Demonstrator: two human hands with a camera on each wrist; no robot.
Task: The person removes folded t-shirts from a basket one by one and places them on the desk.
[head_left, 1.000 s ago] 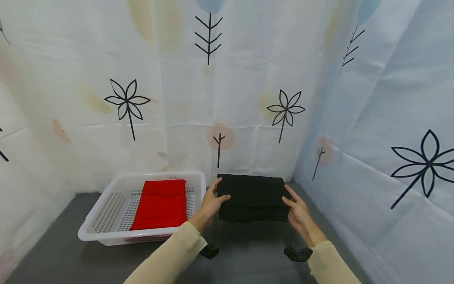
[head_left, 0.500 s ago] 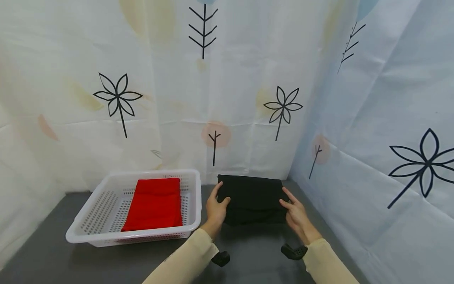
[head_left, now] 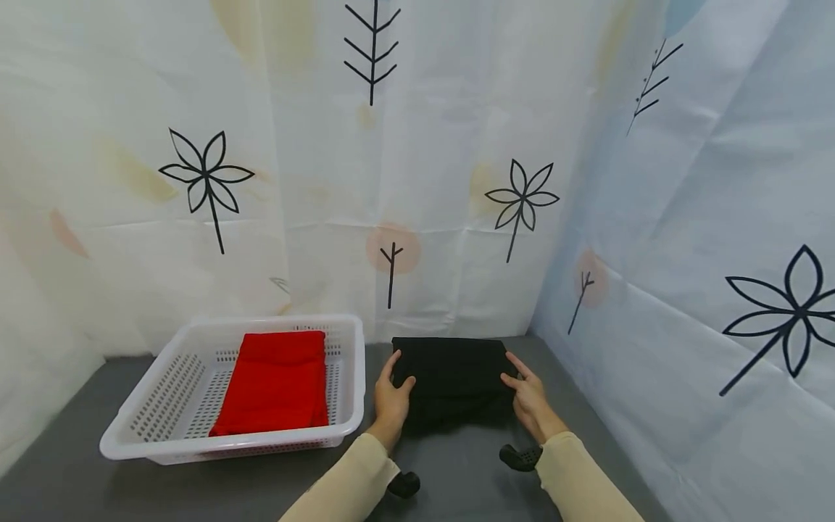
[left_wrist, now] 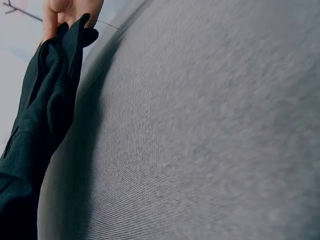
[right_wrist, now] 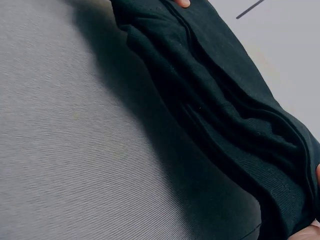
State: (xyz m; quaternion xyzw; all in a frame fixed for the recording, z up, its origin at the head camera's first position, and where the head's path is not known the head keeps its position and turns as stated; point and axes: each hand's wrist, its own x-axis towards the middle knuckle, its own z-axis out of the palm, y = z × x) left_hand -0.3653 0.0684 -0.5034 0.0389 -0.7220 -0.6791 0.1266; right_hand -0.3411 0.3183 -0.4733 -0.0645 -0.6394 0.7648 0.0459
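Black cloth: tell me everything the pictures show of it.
The black cloth is plain, matte-looking fabric, tinged dark green in the wrist views. It is folded into a rough rectangle, with layered, rumpled folds along its near side. The left hand grips its left end, the right hand its right end. It seems held just above the table, casting a shadow, right of the basket.

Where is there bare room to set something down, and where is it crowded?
Bare table shows in front of the basket, between the sleeves, and between the right hand and right-side curtain. Inside the basket, there is room to the left of the red cloth. Crowded: the narrow gap between basket and left hand, and around the held black cloth.
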